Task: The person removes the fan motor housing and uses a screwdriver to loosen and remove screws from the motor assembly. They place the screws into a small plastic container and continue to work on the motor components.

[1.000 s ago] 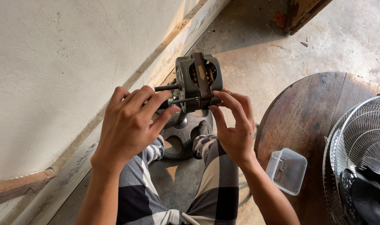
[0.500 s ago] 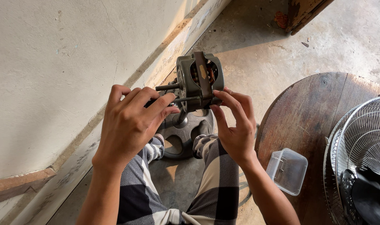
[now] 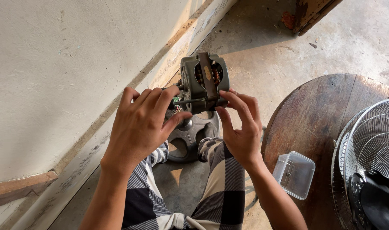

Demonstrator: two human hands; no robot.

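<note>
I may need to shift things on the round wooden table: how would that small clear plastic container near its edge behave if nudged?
The clear plastic container looks thin-walled and nearly empty, so it is probably very light and would slide easily on the wooden table. It sits close to the table's edge, so a push that way could likely knock it off. Its flat, low shape suggests sliding rather than tipping.

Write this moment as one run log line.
left hand: on motor shaft | right hand: holds motor | table: box, fan

Round wooden table (image 3: 318, 123), clear plastic box (image 3: 294, 174), fan grille (image 3: 369, 145).
</note>
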